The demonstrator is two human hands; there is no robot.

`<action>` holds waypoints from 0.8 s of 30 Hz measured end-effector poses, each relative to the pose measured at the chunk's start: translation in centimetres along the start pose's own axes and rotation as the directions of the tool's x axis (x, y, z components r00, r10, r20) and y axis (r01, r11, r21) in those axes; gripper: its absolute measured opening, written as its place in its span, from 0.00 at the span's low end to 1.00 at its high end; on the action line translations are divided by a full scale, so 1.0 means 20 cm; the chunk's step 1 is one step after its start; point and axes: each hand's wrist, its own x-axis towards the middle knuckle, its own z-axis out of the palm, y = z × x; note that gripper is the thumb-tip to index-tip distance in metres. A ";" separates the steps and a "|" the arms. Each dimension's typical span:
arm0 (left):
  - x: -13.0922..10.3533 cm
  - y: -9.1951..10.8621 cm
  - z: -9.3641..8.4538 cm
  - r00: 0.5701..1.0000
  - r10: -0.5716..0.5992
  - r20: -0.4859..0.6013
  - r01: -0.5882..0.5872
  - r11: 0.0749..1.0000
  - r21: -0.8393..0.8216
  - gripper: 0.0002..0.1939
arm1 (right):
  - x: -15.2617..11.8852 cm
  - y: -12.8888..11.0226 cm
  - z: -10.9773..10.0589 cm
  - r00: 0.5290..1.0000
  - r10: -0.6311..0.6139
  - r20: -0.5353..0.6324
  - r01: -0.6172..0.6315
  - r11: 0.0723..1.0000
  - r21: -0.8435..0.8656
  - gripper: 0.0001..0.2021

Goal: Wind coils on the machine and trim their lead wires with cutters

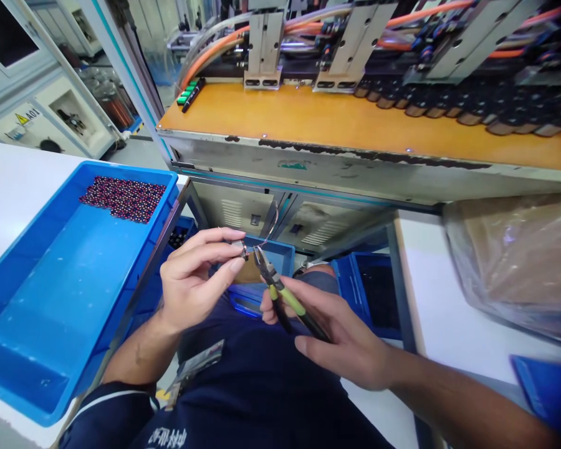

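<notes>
Between the thumb and fingers of my left hand [199,277] is a small metal part [239,247], mostly covered by the fingertips. My right hand [341,324] grips a pair of pliers [280,290] with green and black handles. The jaws point up and left, close beside the small part. A thin wire [272,228] rises from near the jaw tips; whether the jaws touch it I cannot tell. Both hands are held above my lap.
On the left table [32,165] stands a blue tray [65,268] with many small dark parts [124,198] at its far end. Ahead is a machine with an orange bench top [280,118] and a row of dark cylinders [453,106]. A plastic-wrapped package [518,255] lies at right.
</notes>
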 end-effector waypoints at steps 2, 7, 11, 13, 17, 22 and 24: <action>0.00 0.00 0.00 1.000 0.014 0.004 -0.014 1.000 0.023 0.15 | 0.00 0.00 0.01 1.000 -0.027 -0.007 0.027 1.000 0.007 0.30; 0.00 -0.01 0.00 1.000 0.020 0.008 -0.021 0.999 0.030 0.15 | 0.00 -0.01 0.02 0.995 -0.089 -0.046 0.090 0.995 0.036 0.30; 0.01 -0.01 0.00 0.999 0.025 0.020 -0.026 0.999 0.021 0.16 | 0.00 -0.02 0.03 0.991 -0.098 -0.087 0.101 0.995 0.025 0.30; 0.01 -0.01 0.01 0.999 0.026 0.025 -0.027 0.999 0.024 0.16 | 0.01 -0.02 0.03 0.992 -0.064 -0.104 0.066 0.998 0.015 0.29; 0.01 -0.01 0.01 0.999 0.030 0.022 -0.031 0.999 0.044 0.14 | 0.01 -0.03 0.04 0.991 -0.004 -0.131 0.004 1.000 -0.005 0.29; 0.01 -0.02 0.01 0.999 0.033 0.035 -0.035 0.998 0.051 0.15 | 0.01 -0.03 0.04 0.978 0.064 -0.199 -0.078 0.995 -0.062 0.26; 0.01 -0.02 0.00 0.997 0.050 0.055 -0.054 0.996 0.066 0.15 | 0.00 -0.03 0.03 0.968 0.087 -0.235 -0.111 0.990 -0.087 0.25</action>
